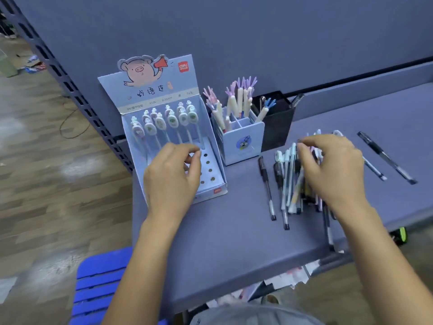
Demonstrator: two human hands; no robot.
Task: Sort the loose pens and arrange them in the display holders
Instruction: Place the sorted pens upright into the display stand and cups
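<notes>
A pale blue pig-print display box (150, 95) stands at the shelf's left end, with several oval-topped pens (161, 123) in its back holes and bare holes in front (209, 171). My left hand (173, 174) hovers over those holes, fingers loosely curled, holding nothing. Beside the box, a light blue divided holder (243, 141) holds hand-topped pens (239, 97). A black holder (278, 123) stands behind it. A pile of loose pens (288, 181) lies on the shelf. My right hand (332, 170) sits on the pile, thumb and fingers curled around some pens.
Two more pens (386, 158) lie apart to the right, and a black pen (267, 184) lies left of the pile. The grey shelf's front edge (234, 292) is near me. A blue stool (100, 282) stands below left, papers (288, 277) under the shelf.
</notes>
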